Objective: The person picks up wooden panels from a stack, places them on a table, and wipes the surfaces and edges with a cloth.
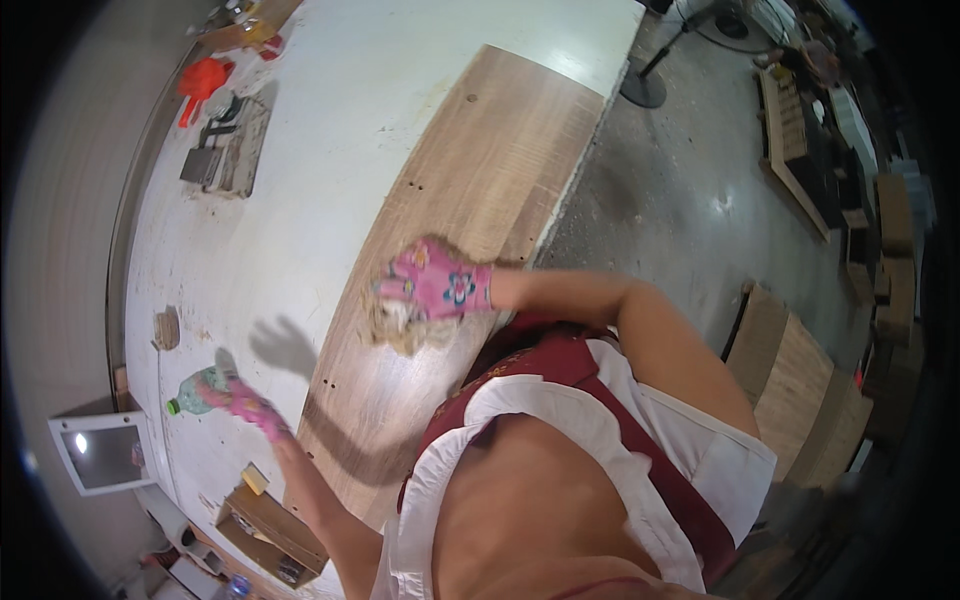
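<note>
The right hand, in a pink flowered glove, presses down on a crumpled beige rag that lies on a long wood-grain board; its fingers are closed over the wad, clamped on the cloth. The board rests on the white worktop, running from near the person's body away toward the far right corner, with a few small drilled holes along its left edge and its right side lying along the worktop's edge. The left hand, also in a pink glove, hovers above the worktop to the left of the board, near the person; it is blurred, so whether its fingers are spread or curled cannot be told, and it seems to hold nothing. Just to its left lies a clear plastic bottle with a green cap, on its side. Its shadow falls on the worktop just beyond it. Further left, a small round wooden piece sits near the worktop's edge. At the far left corner rest an orange tool and a grey sanding block. Stacked wooden panels stand on the concrete floor to the right.
</note>
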